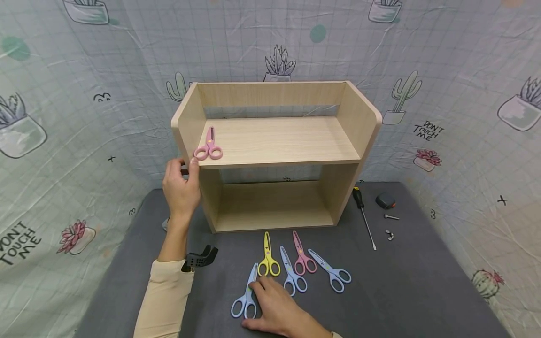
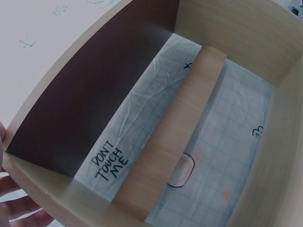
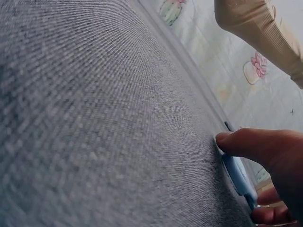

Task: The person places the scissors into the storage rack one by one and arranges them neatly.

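Observation:
My left hand (image 1: 181, 190) grips the left side of a two-tier wooden shelf (image 1: 274, 163), thumb at its front edge and fingers along the outside. In the left wrist view, fingers (image 2: 21, 208) show beside the shelf's panel. Close to that thumb, pink scissors (image 1: 210, 146) lie on the upper board. On the table, my right hand (image 1: 276, 305) pinches light-blue scissors (image 1: 246, 300), its thumb by the handle loops and its fingers near the pivot. Yellow scissors (image 1: 268, 258), two more blue scissors (image 1: 291, 271) and other pink scissors (image 1: 302, 256) lie to the right.
Right of the shelf lie a black-handled screwdriver (image 1: 363, 216), a dark tape measure (image 1: 385, 201), a bolt (image 1: 391, 217) and a small metal piece (image 1: 390, 235). Patterned cloth (image 1: 456, 94) surrounds the dark grey table (image 1: 393, 291).

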The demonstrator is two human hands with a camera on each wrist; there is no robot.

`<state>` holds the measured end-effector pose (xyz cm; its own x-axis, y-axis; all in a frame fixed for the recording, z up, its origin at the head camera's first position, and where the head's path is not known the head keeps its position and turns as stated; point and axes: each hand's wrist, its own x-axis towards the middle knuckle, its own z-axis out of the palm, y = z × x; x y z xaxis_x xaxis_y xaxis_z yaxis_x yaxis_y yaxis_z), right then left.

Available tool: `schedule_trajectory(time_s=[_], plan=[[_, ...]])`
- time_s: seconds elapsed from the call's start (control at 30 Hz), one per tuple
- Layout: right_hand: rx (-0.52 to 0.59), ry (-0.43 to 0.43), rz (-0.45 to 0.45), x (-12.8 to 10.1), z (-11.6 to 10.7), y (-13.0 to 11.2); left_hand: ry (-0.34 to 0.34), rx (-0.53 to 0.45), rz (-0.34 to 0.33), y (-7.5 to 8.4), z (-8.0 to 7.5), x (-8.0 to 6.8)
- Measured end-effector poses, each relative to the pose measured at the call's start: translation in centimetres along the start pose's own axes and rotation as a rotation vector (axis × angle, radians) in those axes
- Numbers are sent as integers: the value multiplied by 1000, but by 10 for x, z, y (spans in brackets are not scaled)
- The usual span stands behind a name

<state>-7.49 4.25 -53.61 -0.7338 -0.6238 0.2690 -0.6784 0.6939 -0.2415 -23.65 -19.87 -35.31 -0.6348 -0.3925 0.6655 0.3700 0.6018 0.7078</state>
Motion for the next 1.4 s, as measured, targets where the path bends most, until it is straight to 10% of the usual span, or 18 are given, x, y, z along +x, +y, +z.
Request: schedule_trajectory(time_s=[1.4], plan=[[19,95,62,3,-11,2,-2,6,-7,2,0,-1]])
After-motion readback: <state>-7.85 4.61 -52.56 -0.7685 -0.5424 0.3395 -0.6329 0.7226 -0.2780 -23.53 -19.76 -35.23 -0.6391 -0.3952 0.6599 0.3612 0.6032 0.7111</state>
